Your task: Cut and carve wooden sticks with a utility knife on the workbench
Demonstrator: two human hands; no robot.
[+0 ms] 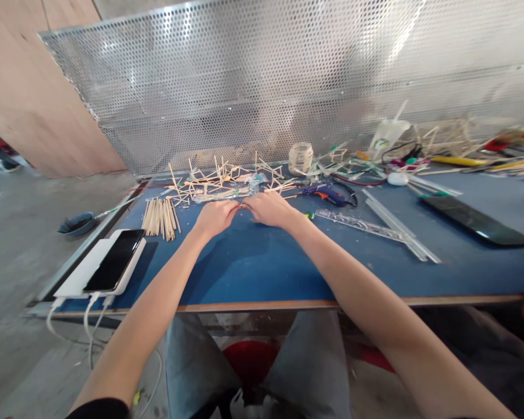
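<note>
Fingertips nearly touching, my left hand (218, 216) and my right hand (267, 208) meet over the middle of the blue table (262, 262). Both are closed, fingers bent inward. A tiny bit of something shows between them, too small to name. Just beyond lie several thin wooden sticks (220, 174), many joined into small frames, with a crumpled clear plastic wrapper (257, 181) among them. A bundle of loose wooden sticks (160, 218) rests left of my left hand. Right of my right hand is a blue glue gun (327, 193) with an orange trigger.
A black phone (116, 261) lies on white charging blocks at the left. Clear glue sticks (399, 227), a clear ruler (360, 224) and a dark case (478, 220) are at the right. Behind stand a jar (300, 158), a plastic cup (388, 138) and a perforated metal screen (262, 75).
</note>
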